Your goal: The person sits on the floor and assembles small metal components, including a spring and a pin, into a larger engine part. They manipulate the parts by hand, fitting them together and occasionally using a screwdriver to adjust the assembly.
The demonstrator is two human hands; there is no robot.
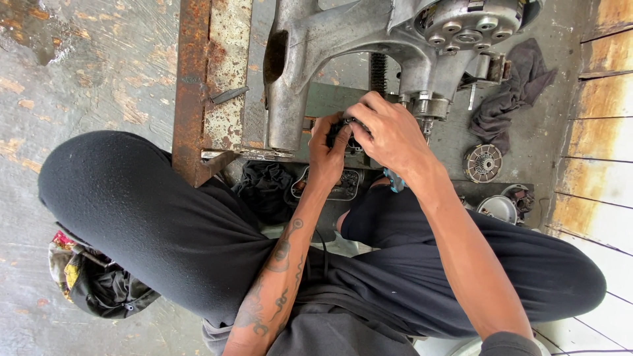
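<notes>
A grey metal engine casing (343, 33) rests on a rusty steel stand (210, 79) in front of me. Both hands meet just below the casing. My left hand (326, 151) and my right hand (389, 132) are closed together around a small dark part (344, 126), mostly hidden by the fingers. My right hand lies over the top of it, next to a threaded fitting (428, 105) on the casing. My knees in dark trousers spread to either side.
A dark rag (511, 89) lies on the concrete floor at the right, with a round finned metal part (483, 163) and a pale domed cover (498, 207) below it. A patterned cloth bundle (86, 277) sits at the lower left. Another black rag (267, 184) hangs under the stand.
</notes>
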